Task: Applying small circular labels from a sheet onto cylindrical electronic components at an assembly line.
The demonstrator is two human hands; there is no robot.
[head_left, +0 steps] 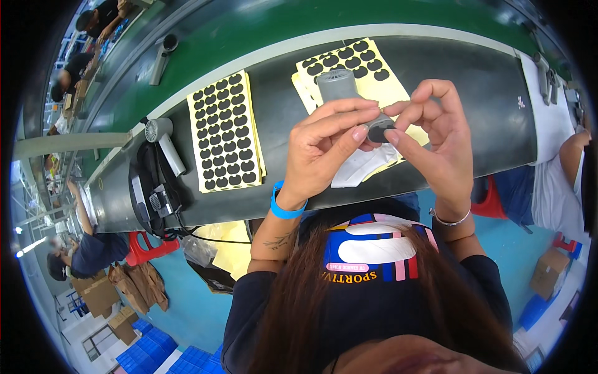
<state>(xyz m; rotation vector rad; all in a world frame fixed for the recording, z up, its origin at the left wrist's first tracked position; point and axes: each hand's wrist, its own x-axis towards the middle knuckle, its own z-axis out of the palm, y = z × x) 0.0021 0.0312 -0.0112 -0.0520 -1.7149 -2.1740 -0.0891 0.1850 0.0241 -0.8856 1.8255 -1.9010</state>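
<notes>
My left hand (324, 146) grips a small grey hand-held fan body (341, 87) above the dark work table (492, 100). Its thumb and fingers wrap the lower part of the fan. My right hand (436, 140) meets it from the right, fingertips pinching at a black sticker pad (378, 131) on the fan's end. A yellow sheet of black stickers (358, 62) lies under the hands. A second yellow sticker sheet (225, 132) lies to the left. A white backing sheet (361, 168) sits below my fingers.
A finished white fan (163, 140) and a black device with cables (149, 193) sit at the table's left end. A green conveyor belt (249, 31) runs behind, with another fan (163, 53) on it. Other workers sit at left and right; red stools, cartons and blue crates stand below.
</notes>
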